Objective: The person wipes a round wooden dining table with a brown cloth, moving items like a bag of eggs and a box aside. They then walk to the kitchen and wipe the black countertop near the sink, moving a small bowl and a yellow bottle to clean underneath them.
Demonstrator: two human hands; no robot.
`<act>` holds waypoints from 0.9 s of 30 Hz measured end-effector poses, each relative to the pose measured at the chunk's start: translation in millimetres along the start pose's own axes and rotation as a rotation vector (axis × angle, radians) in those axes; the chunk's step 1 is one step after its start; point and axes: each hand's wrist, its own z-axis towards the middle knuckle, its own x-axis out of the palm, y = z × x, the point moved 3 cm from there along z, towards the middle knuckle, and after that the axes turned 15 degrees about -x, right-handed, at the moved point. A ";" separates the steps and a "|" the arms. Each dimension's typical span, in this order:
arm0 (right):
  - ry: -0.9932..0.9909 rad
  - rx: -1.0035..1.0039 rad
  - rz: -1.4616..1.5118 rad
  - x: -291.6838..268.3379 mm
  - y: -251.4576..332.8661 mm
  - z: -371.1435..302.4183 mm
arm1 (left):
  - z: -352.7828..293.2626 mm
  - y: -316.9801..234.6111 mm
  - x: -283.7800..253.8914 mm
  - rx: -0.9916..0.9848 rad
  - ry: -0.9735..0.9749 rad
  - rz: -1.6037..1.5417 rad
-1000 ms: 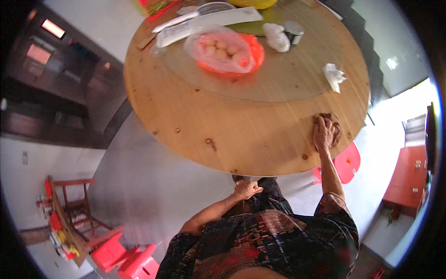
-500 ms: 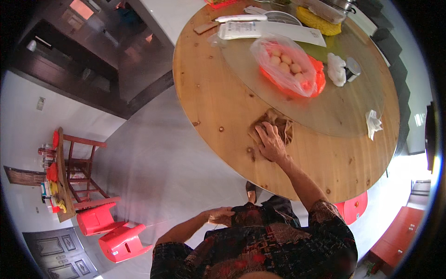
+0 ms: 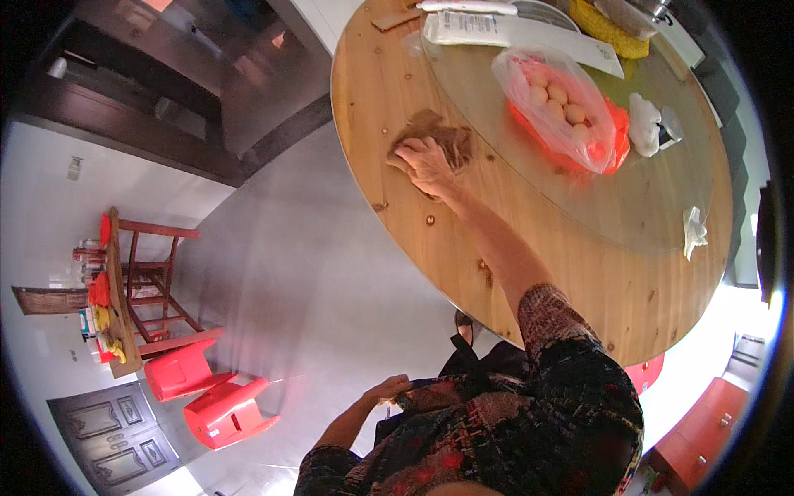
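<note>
My right hand presses a crumpled brown cloth onto the round wooden table, close to its left edge. The fingers are bent over the cloth, and part of it shows beyond them. My right arm stretches across the near part of the tabletop. Down by my waist, my left hand rests at the hem of my dark patterned shirt, its fingers together. What they hold, if anything, is hidden.
A glass turntable bears a plastic bag of eggs, a long white packet, a white bundle and yellow cloth. Crumpled tissue lies at right. Red chairs and a wooden side table stand left.
My right hand has slid the brown cloth away from me and leftward over the tabletop. The whole view has shifted a little. My left hand stays near my waist.
</note>
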 end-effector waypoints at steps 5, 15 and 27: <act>0.242 -0.227 -0.062 -4.1 49.5 -31.8 | 76.3 29.0 14.1 0.342 -0.137 0.502; 0.131 -0.091 -0.139 -153.5 121.9 -248.3 | 4.9 -58.5 6.7 -0.430 0.301 -0.016; -0.660 0.506 -0.736 -327.2 9.9 -310.8 | -89.5 -289.4 97.4 0.752 -0.543 0.572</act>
